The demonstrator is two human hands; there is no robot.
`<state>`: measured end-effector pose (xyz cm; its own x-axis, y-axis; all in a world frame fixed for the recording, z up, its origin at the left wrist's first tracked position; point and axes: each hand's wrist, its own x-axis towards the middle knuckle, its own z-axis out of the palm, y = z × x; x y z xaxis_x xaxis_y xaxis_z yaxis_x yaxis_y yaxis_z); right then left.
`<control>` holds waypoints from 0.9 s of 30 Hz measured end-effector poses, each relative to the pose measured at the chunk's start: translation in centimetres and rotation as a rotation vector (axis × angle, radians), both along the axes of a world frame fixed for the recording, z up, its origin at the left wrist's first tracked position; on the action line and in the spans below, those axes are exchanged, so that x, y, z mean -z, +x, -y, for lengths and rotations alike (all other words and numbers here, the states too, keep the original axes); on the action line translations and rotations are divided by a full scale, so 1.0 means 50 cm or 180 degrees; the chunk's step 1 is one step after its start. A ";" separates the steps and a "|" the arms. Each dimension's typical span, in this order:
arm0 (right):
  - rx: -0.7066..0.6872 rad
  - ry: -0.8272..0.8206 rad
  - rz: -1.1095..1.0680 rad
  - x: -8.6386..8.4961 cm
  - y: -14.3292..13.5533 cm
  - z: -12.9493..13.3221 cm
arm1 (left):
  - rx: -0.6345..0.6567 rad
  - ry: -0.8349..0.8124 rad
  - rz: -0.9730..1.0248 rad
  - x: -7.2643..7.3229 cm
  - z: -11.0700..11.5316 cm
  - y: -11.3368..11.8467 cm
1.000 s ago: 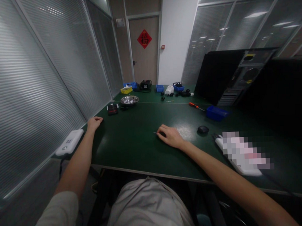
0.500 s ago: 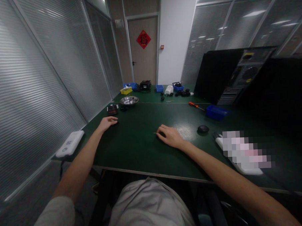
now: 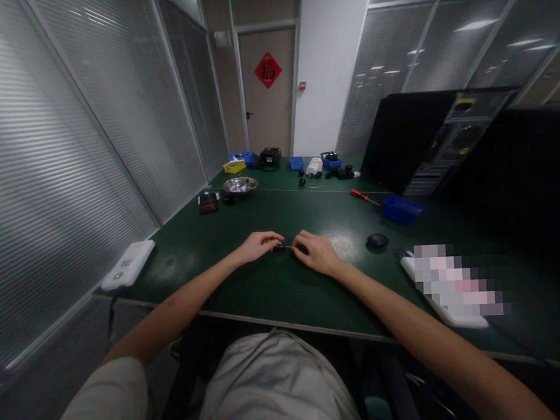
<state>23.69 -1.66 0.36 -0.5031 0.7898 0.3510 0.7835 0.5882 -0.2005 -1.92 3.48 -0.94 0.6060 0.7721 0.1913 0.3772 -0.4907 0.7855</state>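
Over the middle of the table, my left hand (image 3: 258, 245) is closed with its fingertips on a small black part (image 3: 279, 248), too small and dark to name. Just to its right, my right hand (image 3: 316, 252) is closed around a tool with a thin metal shaft (image 3: 288, 247). The shaft points left, its tip at or very near the black part; whether they touch I cannot tell. Most of the tool's dark handle is hidden in my fingers. Both hands rest low over the green tabletop (image 3: 265, 288).
A black mouse (image 3: 377, 241), a blue bin (image 3: 403, 209) and an orange-handled screwdriver (image 3: 365, 197) lie to the right. Behind on the left are a metal dish (image 3: 240, 186) and a dark box (image 3: 208, 202). A white device (image 3: 128, 265) sits at the left edge; a computer case (image 3: 444, 141) stands right.
My left hand has moved right and nearer from beside the dark box, with the black part, up to the shaft's tip. My right hand has stayed nearly in place.
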 end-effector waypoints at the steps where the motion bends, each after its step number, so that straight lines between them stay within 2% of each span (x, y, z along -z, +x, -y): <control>1: -0.0013 0.0006 -0.0003 0.001 0.000 0.000 | -0.0013 0.0080 -0.0047 -0.001 0.003 -0.003; 7: -0.0067 0.0027 0.0023 0.000 -0.001 0.001 | -0.0015 0.0591 -0.0123 -0.005 0.018 -0.002; 13: -0.0167 0.0056 -0.0027 0.000 -0.001 0.002 | 0.0069 0.0673 -0.0088 -0.014 0.024 -0.001; 19: -0.0362 -0.0002 -0.0208 -0.002 0.001 0.000 | 0.0080 0.0516 0.0042 -0.017 0.026 0.000; 27: -0.0380 0.0115 0.0158 -0.006 -0.006 0.009 | 0.0359 0.1083 -0.0110 -0.020 0.040 0.010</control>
